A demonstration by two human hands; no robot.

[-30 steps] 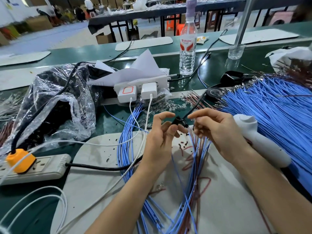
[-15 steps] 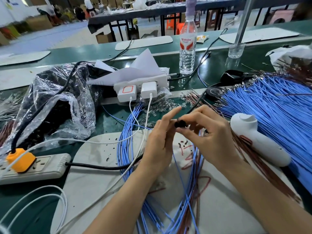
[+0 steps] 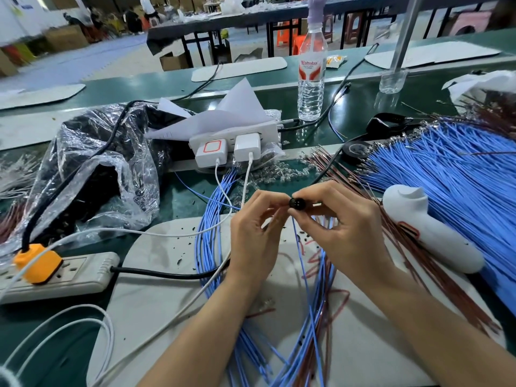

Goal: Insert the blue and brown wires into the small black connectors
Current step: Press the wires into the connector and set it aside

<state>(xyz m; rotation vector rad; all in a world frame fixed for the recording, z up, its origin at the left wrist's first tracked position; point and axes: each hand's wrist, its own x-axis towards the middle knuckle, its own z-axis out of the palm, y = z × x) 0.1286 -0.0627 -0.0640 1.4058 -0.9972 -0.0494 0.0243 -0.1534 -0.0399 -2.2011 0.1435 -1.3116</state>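
Observation:
A small black connector (image 3: 296,203) is held above the grey mat (image 3: 156,303). My right hand (image 3: 343,227) pinches it between thumb and index finger. My left hand (image 3: 257,236) curls in from the left, its fingertips meeting at the connector, where it seems to pinch a thin blue wire (image 3: 300,247) that hangs down from it. Assembled blue and brown wires (image 3: 315,325) lie on the mat under my hands. A big pile of loose blue wires (image 3: 460,185) and a row of brown wires (image 3: 418,255) lie to the right.
A white handheld tool (image 3: 430,233) lies right of my right hand. On the left are a power strip with an orange plug (image 3: 64,272) and a crumpled plastic bag (image 3: 92,169). Behind my hands stand white chargers (image 3: 231,146) and a water bottle (image 3: 311,79).
My hands have closed together. The right hand moved left and took the connector between thumb and index finger; the left hand's fingers curled in against it.

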